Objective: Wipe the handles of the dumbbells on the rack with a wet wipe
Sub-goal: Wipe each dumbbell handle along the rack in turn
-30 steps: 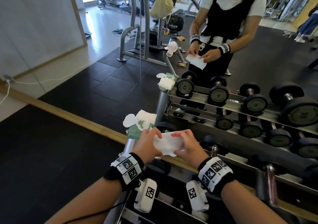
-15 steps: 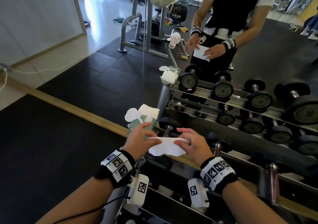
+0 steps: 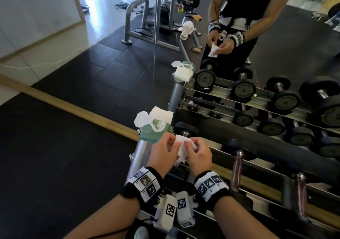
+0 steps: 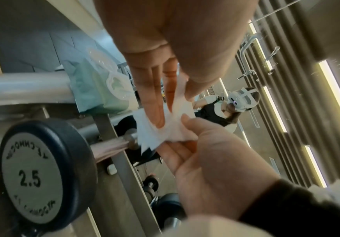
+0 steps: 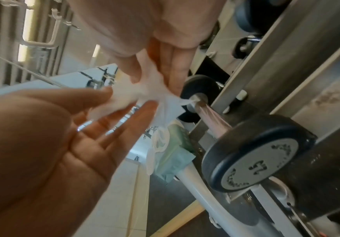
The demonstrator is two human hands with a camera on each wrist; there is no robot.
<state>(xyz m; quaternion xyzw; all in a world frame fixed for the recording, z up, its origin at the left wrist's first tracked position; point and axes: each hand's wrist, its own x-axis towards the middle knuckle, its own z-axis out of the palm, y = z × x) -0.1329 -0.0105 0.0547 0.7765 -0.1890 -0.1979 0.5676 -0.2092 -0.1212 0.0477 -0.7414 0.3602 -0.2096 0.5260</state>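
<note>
Both my hands pinch one white wet wipe (image 3: 181,146) above the left end of the dumbbell rack (image 3: 255,158). My left hand (image 3: 173,143) holds its left side and my right hand (image 3: 190,145) its right side. The wipe (image 4: 175,128) is crumpled between the fingertips and, in the right wrist view, the wipe (image 5: 132,94) hangs in folds. Just below sits a small 2.5 dumbbell (image 4: 43,173) with a pinkish handle (image 5: 211,115). More dumbbell handles (image 3: 237,169) lie on the rack to the right. Neither hand touches a dumbbell.
An open green wipes pack (image 3: 153,128) sits on top of the rack's grey end post (image 3: 139,156). A mirror (image 3: 128,73) behind the rack reflects me, the dumbbells and gym machines. Black rubber floor (image 3: 55,165) lies to the left.
My hands have drawn closer together and the wipe, earlier stretched flat between them, is now bunched up. The view has tipped down toward the rack.
</note>
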